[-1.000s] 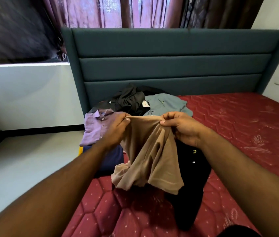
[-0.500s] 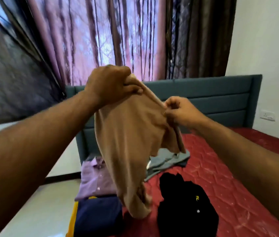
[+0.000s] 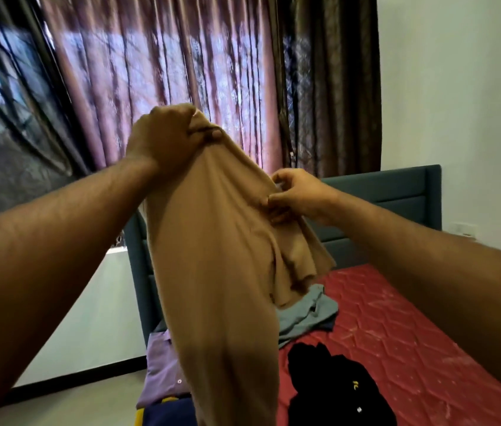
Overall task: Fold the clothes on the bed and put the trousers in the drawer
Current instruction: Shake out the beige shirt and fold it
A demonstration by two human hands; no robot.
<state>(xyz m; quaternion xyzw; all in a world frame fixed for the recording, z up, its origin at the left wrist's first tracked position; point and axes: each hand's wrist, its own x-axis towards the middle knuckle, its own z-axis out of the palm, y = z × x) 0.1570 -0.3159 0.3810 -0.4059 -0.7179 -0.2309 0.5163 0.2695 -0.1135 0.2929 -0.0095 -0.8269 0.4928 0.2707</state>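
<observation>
Tan knit garment (image 3: pixel 218 272) held up in the air above the near left part of the bed, hanging long and loose; its lower end runs out of the bottom of the view. Whether it is a shirt or trousers cannot be told.

Left hand (image 3: pixel 166 139) raised high, fingers curled tight round the garment's top edge, gripping a bunched fold. Right hand (image 3: pixel 296 195) lower and to the right, thumb and fingers pinching the cloth at its right edge; a flap of fabric falls below that pinch.

Red quilted mattress (image 3: pixel 396 333) beneath, with a teal padded headboard (image 3: pixel 396 192) behind. On the mattress: crumpled black garment (image 3: pixel 335 388) with small yellow marking, near the front; grey-blue garment (image 3: pixel 307 315) rumpled just behind it. At the left edge, a folded lilac button shirt (image 3: pixel 163 373) lies on a navy folded piece with yellow trim (image 3: pixel 163 413).

Mauve patterned curtains (image 3: pixel 166 72) hang behind, white wall (image 3: pixel 458 87) to the right.
</observation>
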